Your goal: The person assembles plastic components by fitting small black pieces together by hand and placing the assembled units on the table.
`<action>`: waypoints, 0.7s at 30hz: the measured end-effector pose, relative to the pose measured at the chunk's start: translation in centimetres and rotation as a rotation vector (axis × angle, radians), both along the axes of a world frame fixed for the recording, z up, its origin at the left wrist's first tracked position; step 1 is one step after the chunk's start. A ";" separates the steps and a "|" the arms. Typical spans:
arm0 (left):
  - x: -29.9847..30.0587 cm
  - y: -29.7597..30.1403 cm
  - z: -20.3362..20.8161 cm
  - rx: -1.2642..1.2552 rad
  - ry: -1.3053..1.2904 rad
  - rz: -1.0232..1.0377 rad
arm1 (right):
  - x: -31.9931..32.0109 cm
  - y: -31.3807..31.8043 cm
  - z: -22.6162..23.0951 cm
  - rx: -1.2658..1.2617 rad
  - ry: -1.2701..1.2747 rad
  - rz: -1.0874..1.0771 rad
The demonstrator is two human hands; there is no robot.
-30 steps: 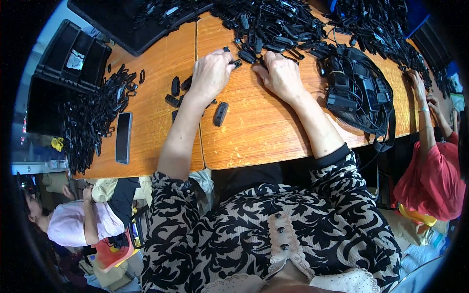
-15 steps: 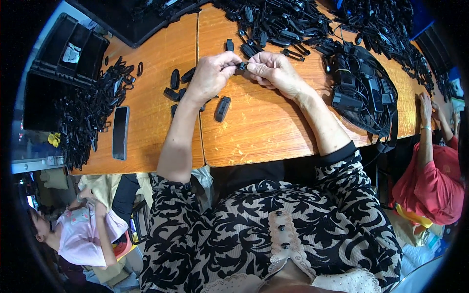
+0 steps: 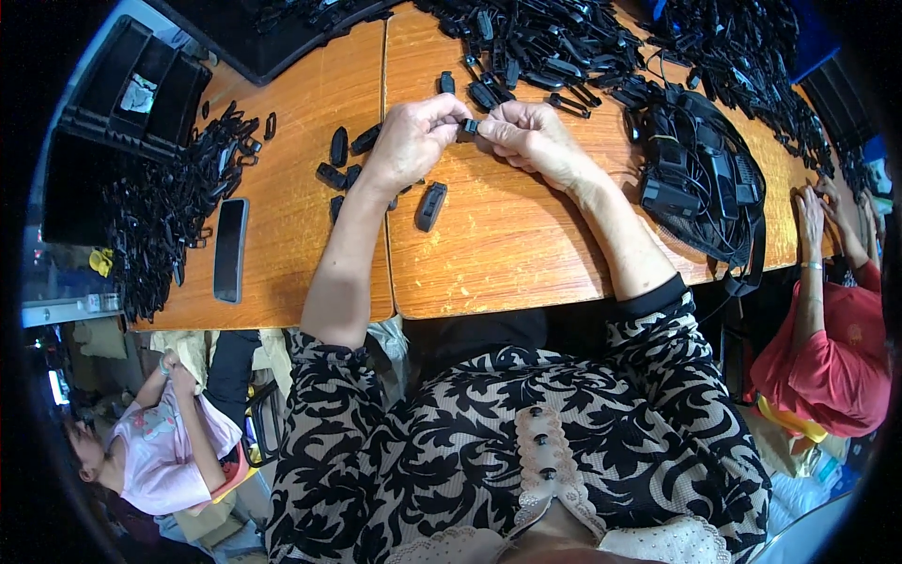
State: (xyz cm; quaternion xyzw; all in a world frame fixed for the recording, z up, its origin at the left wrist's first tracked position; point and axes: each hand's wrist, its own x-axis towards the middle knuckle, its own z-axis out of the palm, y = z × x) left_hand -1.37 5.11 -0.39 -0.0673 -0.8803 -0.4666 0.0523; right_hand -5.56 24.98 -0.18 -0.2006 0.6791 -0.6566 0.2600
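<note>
1. Left hand: raised just above the wooden table, fingers curled together, thumb and fingertips pinched on the left end of a small black plastic piece.
2. Right hand: facing the left hand, fingers bent and closed, its fingertips gripping the right end of the same piece.
3. Small black plastic piece: held between the two hands at the point where their fingertips meet, clear of the table surface; its exact shape is too small to tell.
4. Loose black clips: a few lie scattered on the table just left of and below the left hand; one longer black part lies beside the left wrist.
5. Heap of black parts: spread along the far edge of the table, beyond both hands.
6. Second heap of black parts: piled at the left end of the table, well apart from the hands.
7. Dark phone: lying flat next to that left heap.
8. Black mesh basket: to the right of the right forearm, holding dark parts.
9. Black trays: at the far left corner.
10. Another person in a red top: at the right edge, hand on the table rim.
</note>
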 end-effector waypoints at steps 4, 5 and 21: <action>-0.1 0.0 -0.2 -0.023 0.130 -0.052 | 0.0 -0.3 0.6 0.075 -0.017 -0.033; -0.1 0.0 -0.1 -0.040 0.140 -0.066 | -0.1 -0.4 0.8 0.127 -0.019 -0.053; -0.4 -2.4 1.2 0.146 0.166 -0.305 | -0.1 -0.7 -1.7 0.127 0.207 0.117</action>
